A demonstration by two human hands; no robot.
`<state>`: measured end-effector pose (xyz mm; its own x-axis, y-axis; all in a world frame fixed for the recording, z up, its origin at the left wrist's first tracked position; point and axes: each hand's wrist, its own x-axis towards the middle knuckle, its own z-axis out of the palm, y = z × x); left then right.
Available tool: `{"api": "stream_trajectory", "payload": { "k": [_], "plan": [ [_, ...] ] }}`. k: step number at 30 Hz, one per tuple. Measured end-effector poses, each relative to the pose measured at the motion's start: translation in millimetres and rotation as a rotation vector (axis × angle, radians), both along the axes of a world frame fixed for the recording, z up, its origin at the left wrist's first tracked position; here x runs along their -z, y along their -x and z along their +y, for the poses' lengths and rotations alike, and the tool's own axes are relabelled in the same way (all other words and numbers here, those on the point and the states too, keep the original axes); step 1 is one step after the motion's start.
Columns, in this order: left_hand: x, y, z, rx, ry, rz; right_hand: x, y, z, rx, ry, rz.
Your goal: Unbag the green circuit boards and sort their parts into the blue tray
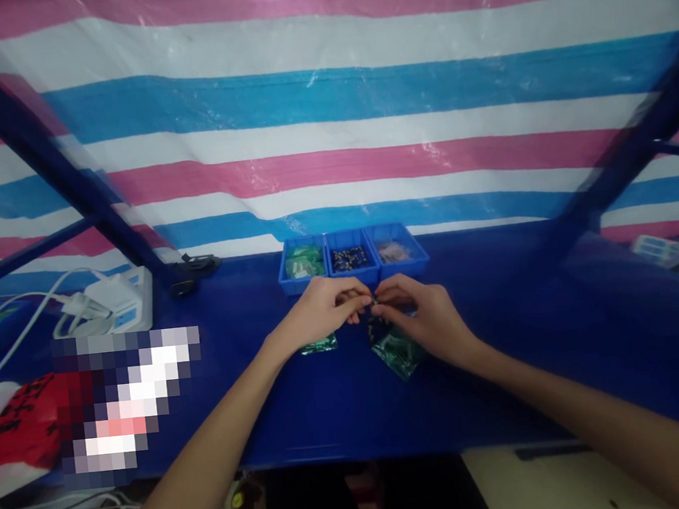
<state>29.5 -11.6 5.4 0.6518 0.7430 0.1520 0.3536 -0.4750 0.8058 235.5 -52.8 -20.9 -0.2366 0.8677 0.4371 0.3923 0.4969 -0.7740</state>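
Note:
My left hand and my right hand meet above the blue table, fingertips pinched together around something too small to make out. Under my right hand lies a green shiny packet, with a few small dark pieces by its upper edge. Another green packet rests flat below my left hand, partly covered by it. Just beyond my hands stand three blue bins side by side. The left bin holds green packets, the middle bin small dark and brassy parts, the right bin pale pinkish pieces.
On the left are a white power strip with cables, a black object, and a red-and-white bag beside a blurred-out patch. Blue frame posts slant up at both sides. A striped sheet hangs behind the table.

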Motion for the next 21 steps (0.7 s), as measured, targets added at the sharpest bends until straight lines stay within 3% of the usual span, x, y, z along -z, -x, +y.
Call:
{"api": "stream_trajectory", "payload": {
  "k": [8, 15, 21],
  "plan": [
    [-0.9, -2.1, -3.1, 0.013, -0.237, 0.113, -3.0, -2.1, 0.0, 0.026, -0.046, -0.025],
    [2.0, 1.3, 0.4, 0.0, -0.307, 0.171, -1.9, -3.0, 3.9, -0.054, -0.006, -0.051],
    [1.8, 0.1, 0.4, 0.003, -0.306, 0.189, 1.6, -4.0, 5.0, -0.016, -0.121, -0.16]
  ]
}}
